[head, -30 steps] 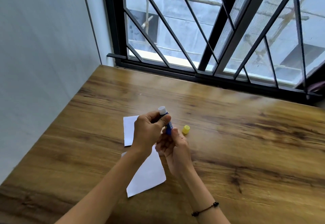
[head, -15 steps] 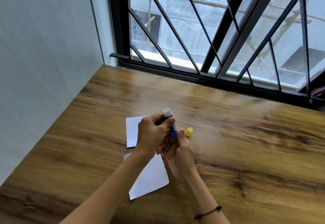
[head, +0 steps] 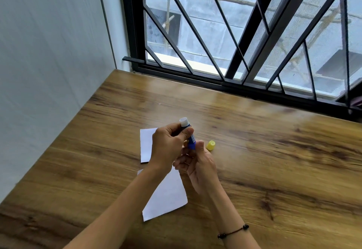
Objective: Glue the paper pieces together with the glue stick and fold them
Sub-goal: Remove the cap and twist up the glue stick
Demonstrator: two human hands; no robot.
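A blue glue stick (head: 191,138) with its white tip pointing up and away is held above the table. My left hand (head: 170,147) grips its upper body between thumb and fingers. My right hand (head: 197,163) pinches its lower end from below. Its yellow cap (head: 210,145) lies on the wooden table (head: 274,151) just right of my hands. One white paper piece (head: 146,144) lies flat behind my left hand. A second white paper piece (head: 166,196) lies nearer me, partly under my forearms.
A grey wall runs along the table's left side. A black barred window frame (head: 225,80) borders the far edge. The wood to the right of the cap is bare.
Both hands keep hold of the glue stick and stay over the papers. The view has shifted slightly; cap and papers lie where they were.
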